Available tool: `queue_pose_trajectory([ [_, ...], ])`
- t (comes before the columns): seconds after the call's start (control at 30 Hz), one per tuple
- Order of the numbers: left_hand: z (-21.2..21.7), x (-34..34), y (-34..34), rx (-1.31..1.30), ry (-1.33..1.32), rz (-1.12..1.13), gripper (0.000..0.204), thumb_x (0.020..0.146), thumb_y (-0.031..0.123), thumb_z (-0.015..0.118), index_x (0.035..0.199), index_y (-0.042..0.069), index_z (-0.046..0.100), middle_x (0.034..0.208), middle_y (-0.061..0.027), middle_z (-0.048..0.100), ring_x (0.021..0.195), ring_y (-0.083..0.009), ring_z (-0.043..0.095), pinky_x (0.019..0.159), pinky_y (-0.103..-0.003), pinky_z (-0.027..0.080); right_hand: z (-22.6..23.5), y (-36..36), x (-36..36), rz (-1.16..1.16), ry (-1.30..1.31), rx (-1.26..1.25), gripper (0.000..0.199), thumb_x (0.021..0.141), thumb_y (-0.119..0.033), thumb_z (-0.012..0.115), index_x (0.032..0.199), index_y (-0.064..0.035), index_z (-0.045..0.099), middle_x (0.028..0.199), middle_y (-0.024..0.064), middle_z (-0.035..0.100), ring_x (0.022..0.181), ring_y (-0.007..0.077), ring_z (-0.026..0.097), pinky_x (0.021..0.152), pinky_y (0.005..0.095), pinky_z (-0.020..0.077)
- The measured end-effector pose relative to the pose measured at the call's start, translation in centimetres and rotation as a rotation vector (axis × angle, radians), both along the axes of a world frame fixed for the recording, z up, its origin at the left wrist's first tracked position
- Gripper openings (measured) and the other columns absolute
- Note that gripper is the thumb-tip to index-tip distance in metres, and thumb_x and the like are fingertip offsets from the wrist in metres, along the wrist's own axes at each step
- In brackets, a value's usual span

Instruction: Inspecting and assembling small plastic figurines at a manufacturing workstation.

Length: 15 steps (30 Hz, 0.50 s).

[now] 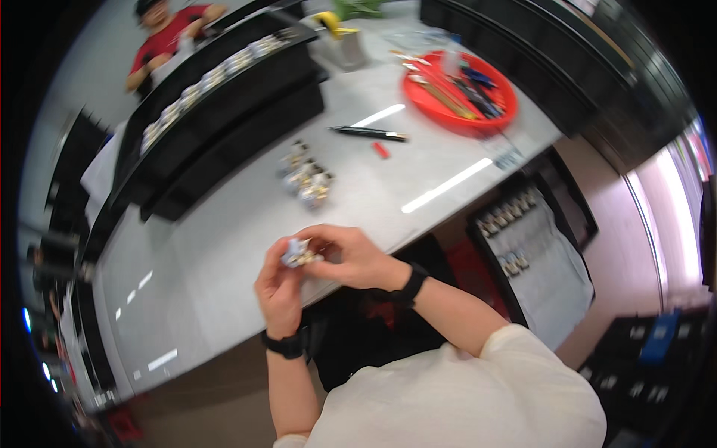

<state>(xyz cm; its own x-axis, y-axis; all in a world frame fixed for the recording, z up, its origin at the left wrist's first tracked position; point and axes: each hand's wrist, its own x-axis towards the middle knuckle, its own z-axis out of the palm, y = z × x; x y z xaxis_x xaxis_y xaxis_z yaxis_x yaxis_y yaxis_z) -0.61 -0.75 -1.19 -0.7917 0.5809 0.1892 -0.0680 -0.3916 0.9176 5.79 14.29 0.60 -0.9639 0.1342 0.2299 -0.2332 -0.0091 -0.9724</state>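
Note:
Over the table's near edge, my left hand (278, 293) and my right hand (354, 258) come together around a small white and pale-blue figurine (296, 252) with gold-coloured parts. Fingers of both hands are closed on it and cover part of it; its finer detail is blurred. Just beyond my hands, a cluster of similar small figurines (308, 184) stands on the white tabletop (224, 246). A dark pen-like tool (369, 134) lies farther off, with a small red piece (382, 150) beside it.
A round red tray (418, 112) holds pens and tools at the far right. Black crates (246, 112) with rows of figurines stand at the far left. A yellow tape dispenser (345, 45) is at the back. Below the table's right edge sits a lined tray (553, 276) of small pieces. Another person (168, 37) is beyond.

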Motion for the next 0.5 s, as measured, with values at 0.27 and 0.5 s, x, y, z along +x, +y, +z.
queue_pose_trajectory([
  [0.27,1.4,0.5,0.5,-0.184,0.045,0.076,0.034,0.084,0.0,0.049,0.119,0.002,0.047,0.119,-0.0114,0.05,0.102,-0.0167,0.05,0.081,-0.027,0.045,-1.4,10.0,10.4,-0.648,0.051,-0.004,0.035,0.075,0.005,0.058,0.109,-0.0018,0.054,0.095,0.0043,0.06,0.088,0.0115,0.056,0.079,0.0249,0.0457],
  [0.5,1.7,0.5,1.6,-0.23,0.029,0.039,0.029,0.084,0.001,0.051,0.113,0.001,0.051,0.117,-0.0103,0.051,0.099,-0.0147,0.051,0.08,-0.025,0.045,-13.1,23.1,29.8,-1.403,-0.541,0.517,0.025,0.069,-0.002,0.064,0.093,-0.0028,0.06,0.081,0.0088,0.063,0.075,0.016,0.061,0.068,0.0274,0.048],
])
